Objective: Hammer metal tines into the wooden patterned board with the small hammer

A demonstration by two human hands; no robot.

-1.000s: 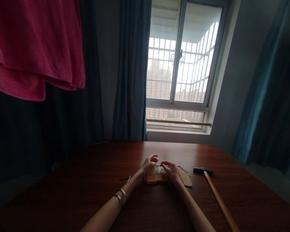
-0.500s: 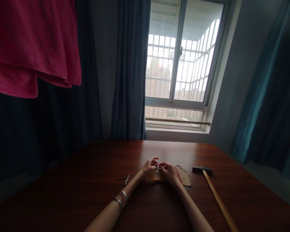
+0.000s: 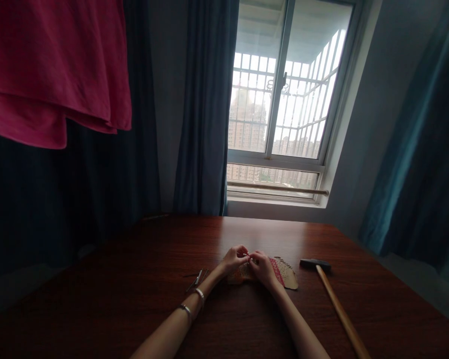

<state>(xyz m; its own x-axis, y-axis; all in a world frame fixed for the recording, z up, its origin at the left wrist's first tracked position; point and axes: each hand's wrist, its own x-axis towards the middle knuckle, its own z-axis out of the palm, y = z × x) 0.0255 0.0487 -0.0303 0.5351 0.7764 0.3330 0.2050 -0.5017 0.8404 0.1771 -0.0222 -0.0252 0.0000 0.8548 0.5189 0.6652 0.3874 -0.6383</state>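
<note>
My left hand (image 3: 235, 259) is closed, its thumb and fingertips pinched together above a flat patterned piece (image 3: 289, 277). Right beside it, my right hand (image 3: 262, 266) is closed too, and the fingertips of both hands meet. Something tiny and pale shows at the fingertips, too small to name. The flat piece lies on the table under both hands. It is tan with a pink-red speckled band, an orange dotted part at the left and a row of dark slots or stitches along its upper right edge. Its middle is hidden by my hands.
On the brown wooden table (image 3: 172, 249), several thin metal rods (image 3: 197, 280) lie left of my left wrist. To the right rests a hammer (image 3: 336, 296) with a long wooden handle. A pink cloth (image 3: 56, 70) hangs at upper left. Behind are a window (image 3: 280, 99) and blue curtains (image 3: 205, 109).
My left hand's raised fingers have curled down into the pinch, and its fingertips have come to my right hand's. The view has shifted slightly; the hammer and the rods lie as before.
</note>
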